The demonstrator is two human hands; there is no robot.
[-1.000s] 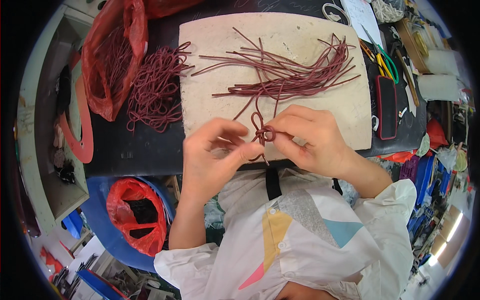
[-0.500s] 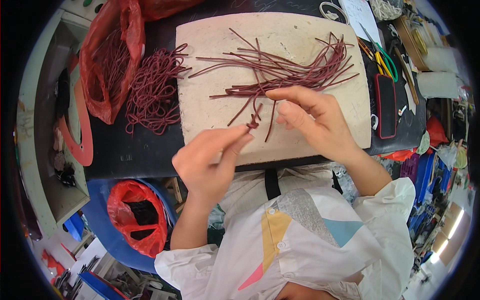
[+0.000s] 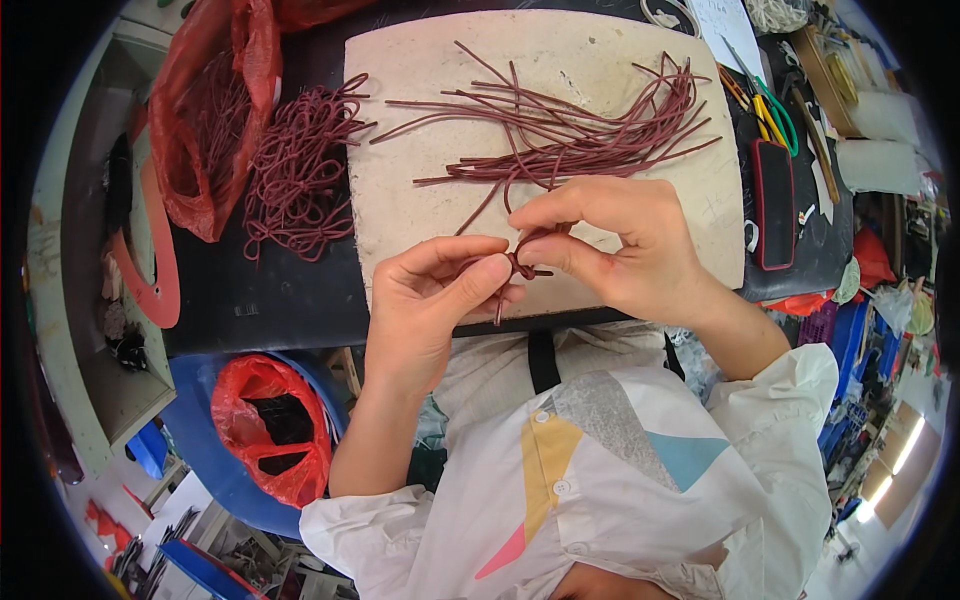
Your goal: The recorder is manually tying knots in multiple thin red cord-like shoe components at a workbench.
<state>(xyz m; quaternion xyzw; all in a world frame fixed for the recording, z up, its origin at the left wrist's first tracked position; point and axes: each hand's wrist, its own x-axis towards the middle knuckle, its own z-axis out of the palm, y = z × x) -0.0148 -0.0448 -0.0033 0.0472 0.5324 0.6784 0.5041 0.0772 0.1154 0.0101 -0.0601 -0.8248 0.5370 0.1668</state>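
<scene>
Black bench (image 3: 260,312): thin maroon cord (image 3: 522,268), knotting apparently part-done, pinched by left hand (image 3: 425,298) and right hand (image 3: 640,240); maroon strand bundle (image 3: 575,160) seemingly unknotted.

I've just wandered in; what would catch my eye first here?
Probably the long dark-red cords fanned across the pale board, with the left hand and right hand holding a knotted cord over its near edge. Then the translucent red bag at upper left, beside a cord tangle, and another red bag in a blue tub at lower left.
</scene>
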